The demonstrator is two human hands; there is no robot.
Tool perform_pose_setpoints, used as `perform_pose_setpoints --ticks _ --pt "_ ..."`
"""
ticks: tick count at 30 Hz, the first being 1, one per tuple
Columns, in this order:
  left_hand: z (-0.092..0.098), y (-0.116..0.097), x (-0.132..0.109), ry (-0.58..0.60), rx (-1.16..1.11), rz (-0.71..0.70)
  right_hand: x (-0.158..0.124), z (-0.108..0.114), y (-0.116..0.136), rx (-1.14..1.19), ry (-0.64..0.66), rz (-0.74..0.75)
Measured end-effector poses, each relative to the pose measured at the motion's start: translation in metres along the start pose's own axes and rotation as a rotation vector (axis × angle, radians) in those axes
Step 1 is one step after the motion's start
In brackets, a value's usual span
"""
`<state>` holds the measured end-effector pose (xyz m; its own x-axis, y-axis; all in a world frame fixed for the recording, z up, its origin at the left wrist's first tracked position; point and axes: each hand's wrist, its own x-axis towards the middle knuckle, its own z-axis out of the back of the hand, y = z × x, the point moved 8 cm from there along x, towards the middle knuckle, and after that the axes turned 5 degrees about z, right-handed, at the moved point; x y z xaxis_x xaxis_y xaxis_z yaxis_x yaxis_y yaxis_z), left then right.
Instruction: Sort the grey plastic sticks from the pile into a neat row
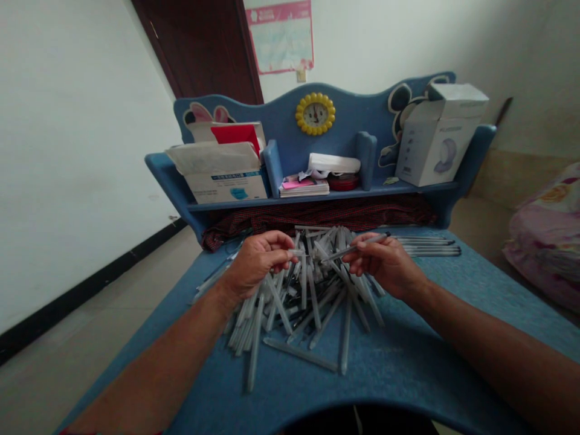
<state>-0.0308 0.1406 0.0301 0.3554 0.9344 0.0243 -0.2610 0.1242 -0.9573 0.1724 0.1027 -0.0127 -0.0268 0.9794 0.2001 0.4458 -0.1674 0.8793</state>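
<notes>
My left hand (259,258) is closed in a pinch on a small clear piece (297,252), perhaps a pen cap. It points toward the right. Across from it, my right hand (384,261) grips a slim translucent pen (338,254), tilted, its tip end toward the left hand and its dark end by the knuckles. The two held things are apart. Below both hands spreads a loose pile of clear pen barrels (256,344), with dark small parts among them. Several pens with dark ends (430,246) lie side by side just beyond my right hand.
The blue desk (389,374) has a raised shelf holding a mask box (226,186), papers, a red round case (343,182) and a white carton (439,142). A yellow flower-shaped clock (315,113) hangs above. Checked cloth (317,212) is bunched under the shelf.
</notes>
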Motion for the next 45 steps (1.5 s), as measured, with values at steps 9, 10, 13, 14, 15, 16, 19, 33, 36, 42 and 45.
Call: perform_pose_setpoints --ticks 9,10,13,14,15,16,19,33,36,42,45 --pt "-0.018 0.008 -0.005 0.081 -0.282 0.091 -0.003 -0.006 0.008 0.039 0.004 0.042" --pt "-0.019 0.008 -0.005 0.084 -0.29 0.094 -0.003 -0.007 0.007 0.037 0.005 0.042" --pt "-0.023 0.01 -0.005 0.103 -0.319 0.108 -0.004 -0.007 0.005 0.038 0.0 0.035" --pt "-0.025 0.011 -0.005 0.11 -0.331 0.114 -0.004 -0.007 0.003 0.04 -0.002 0.032" --pt "-0.026 0.012 -0.006 0.117 -0.344 0.122 -0.005 -0.007 0.002 0.041 -0.003 0.029" --pt "-0.028 0.012 -0.006 0.122 -0.356 0.131 -0.005 -0.008 0.001 0.042 0.001 0.026" --pt "-0.032 0.013 -0.008 0.137 -0.359 0.153 -0.006 -0.01 -0.002 0.05 0.013 0.019" --pt "-0.046 0.012 -0.012 0.269 -0.145 0.096 -0.01 -0.014 0.007 -0.03 -0.017 0.091" --pt "-0.048 0.015 -0.013 0.283 -0.178 0.115 -0.012 -0.016 0.007 -0.016 -0.016 0.088" --pt "-0.051 0.016 -0.014 0.277 -0.22 0.118 -0.012 -0.016 0.005 0.018 -0.014 0.08" --pt "-0.053 0.018 -0.015 0.269 -0.246 0.133 -0.011 -0.016 0.004 0.026 -0.023 0.067"
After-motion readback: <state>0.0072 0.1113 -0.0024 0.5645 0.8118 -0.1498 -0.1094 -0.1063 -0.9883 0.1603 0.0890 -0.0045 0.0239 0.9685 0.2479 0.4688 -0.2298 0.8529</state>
